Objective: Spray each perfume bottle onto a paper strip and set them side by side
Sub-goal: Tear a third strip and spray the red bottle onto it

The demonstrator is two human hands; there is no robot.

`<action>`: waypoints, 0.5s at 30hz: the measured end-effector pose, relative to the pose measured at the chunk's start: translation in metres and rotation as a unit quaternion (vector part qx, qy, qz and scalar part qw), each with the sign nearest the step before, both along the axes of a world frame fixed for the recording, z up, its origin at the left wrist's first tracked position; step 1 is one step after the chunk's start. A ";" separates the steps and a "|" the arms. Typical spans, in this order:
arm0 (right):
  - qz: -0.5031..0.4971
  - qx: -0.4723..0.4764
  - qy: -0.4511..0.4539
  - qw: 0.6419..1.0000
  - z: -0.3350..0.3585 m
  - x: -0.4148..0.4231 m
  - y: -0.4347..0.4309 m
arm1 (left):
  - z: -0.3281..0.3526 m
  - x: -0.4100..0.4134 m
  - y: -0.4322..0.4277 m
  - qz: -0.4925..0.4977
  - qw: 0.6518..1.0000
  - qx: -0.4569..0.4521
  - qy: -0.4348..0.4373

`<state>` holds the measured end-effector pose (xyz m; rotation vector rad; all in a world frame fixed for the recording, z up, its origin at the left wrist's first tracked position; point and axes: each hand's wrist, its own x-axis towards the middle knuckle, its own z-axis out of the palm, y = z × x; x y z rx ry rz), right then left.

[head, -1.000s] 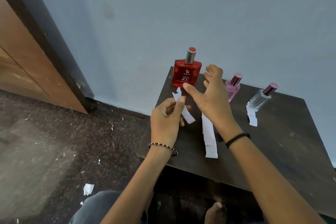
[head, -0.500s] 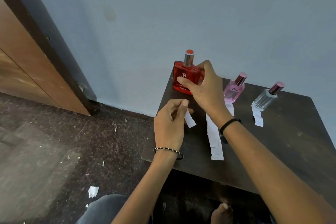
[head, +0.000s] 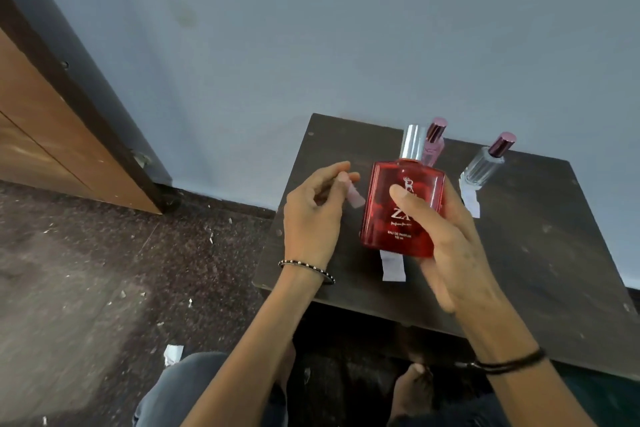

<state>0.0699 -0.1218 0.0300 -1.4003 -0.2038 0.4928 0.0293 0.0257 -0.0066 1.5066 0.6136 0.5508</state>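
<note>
Right hand point(head: 446, 236): your fingers and thumb are wrapped around the red perfume bottle point(head: 398, 208), held upright above the dark table point(head: 540, 246).
Left hand point(head: 313, 215): your fingertips pinch a paper strip point(head: 356, 196) at 9 o'clock from the red bottle, just beside it.
Pink bottle point(head: 434, 142): at 12 o'clock, behind the red bottle's silver cap point(head: 412, 141).
Clear bottle point(head: 485, 165): at 2 o'clock, its base on a paper strip.
Loose strip point(head: 393, 267): on the table at 6 o'clock.

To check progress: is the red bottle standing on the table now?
No, the right hand holds the red bottle lifted above the table.
</note>
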 end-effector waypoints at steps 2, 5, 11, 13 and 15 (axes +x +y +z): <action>0.017 0.017 0.027 0.999 -0.004 -0.004 -0.006 | 0.007 -0.002 -0.003 -0.017 0.999 -0.022 -0.021; 0.057 -0.003 0.017 0.998 -0.008 -0.007 -0.011 | 0.016 -0.004 -0.007 -0.043 0.997 -0.056 -0.031; 0.103 -0.029 -0.018 0.994 -0.008 -0.009 -0.010 | 0.024 -0.007 -0.012 -0.088 0.992 -0.086 -0.037; 0.117 -0.026 -0.019 0.993 -0.006 -0.009 -0.011 | 0.024 -0.007 -0.011 -0.105 0.988 -0.100 -0.052; 0.132 -0.040 -0.023 0.990 -0.004 -0.009 -0.013 | 0.025 -0.007 -0.010 -0.110 0.986 -0.112 -0.059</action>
